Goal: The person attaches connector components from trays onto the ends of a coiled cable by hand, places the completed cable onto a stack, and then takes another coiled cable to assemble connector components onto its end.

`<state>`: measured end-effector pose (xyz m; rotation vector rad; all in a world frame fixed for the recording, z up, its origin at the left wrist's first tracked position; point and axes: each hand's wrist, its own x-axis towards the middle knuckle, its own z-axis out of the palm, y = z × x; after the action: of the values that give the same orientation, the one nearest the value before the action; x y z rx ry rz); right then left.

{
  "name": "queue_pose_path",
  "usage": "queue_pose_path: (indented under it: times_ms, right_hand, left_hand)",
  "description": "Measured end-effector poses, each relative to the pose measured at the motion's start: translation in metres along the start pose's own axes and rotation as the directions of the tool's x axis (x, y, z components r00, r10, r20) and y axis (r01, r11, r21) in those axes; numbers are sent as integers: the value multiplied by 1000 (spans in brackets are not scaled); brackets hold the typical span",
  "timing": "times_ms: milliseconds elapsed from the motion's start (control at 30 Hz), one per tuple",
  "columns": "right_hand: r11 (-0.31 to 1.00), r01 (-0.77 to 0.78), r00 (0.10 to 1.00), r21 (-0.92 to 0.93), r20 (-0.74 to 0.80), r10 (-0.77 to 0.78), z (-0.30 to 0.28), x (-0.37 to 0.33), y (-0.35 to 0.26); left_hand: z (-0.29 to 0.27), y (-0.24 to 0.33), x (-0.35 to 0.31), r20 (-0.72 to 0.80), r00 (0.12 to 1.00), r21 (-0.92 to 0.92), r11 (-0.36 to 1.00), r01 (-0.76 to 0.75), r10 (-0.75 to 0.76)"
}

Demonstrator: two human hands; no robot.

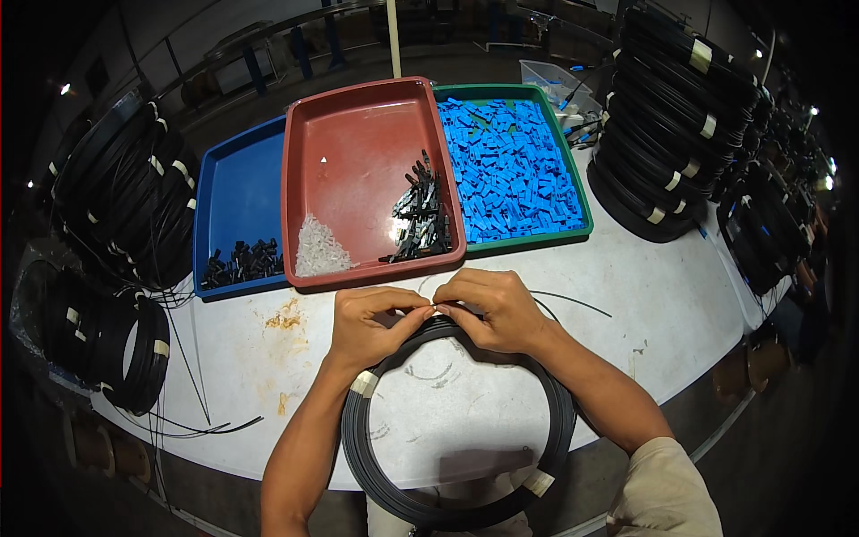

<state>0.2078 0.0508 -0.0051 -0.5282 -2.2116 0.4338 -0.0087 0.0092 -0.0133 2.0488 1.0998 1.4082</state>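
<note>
A coil of black cable (355,438), bound with pale tape bands, rests at the table's front edge and hangs over it toward me. At its far side, my left hand (376,324) and my right hand (494,311) meet with thumbs and forefingers pinched together. Between the fingertips is a small bit of the black cable; most of it is covered by the fingers. A loose cable tail (577,302) curves out to the right from behind my right hand.
Beyond my hands stand a blue tray (234,170) with black parts, a red tray (358,134) with clear and black pieces, and a green tray (583,201) of blue connector pieces. Stacked cable coils flank the white table (662,304) at left (125,197) and right (667,125).
</note>
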Motion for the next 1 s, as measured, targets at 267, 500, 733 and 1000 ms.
queue_pose_path:
  times_ms: [267, 500, 733, 1000]
  right_hand:
    - [1000, 1, 1000, -24, -23, -1, 0, 2, 3]
    - [999, -36, 999, 23, -25, 36, -1, -2, 2]
    - [995, -89, 996, 45, -16, 90, -2, 1, 0]
    - [989, -149, 989, 7, 24, 148, -4, 4, -1]
  left_hand:
    - [-2, -9, 11, -313, 904, -209, 950, 232, -290]
    - [-46, -45, 68, -140, 937, 209, 915, 344, -320]
    - [-34, -71, 97, 47, 938, 493, 825, 277, -343]
    - [-28, -71, 114, 76, 923, 531, 798, 284, -378]
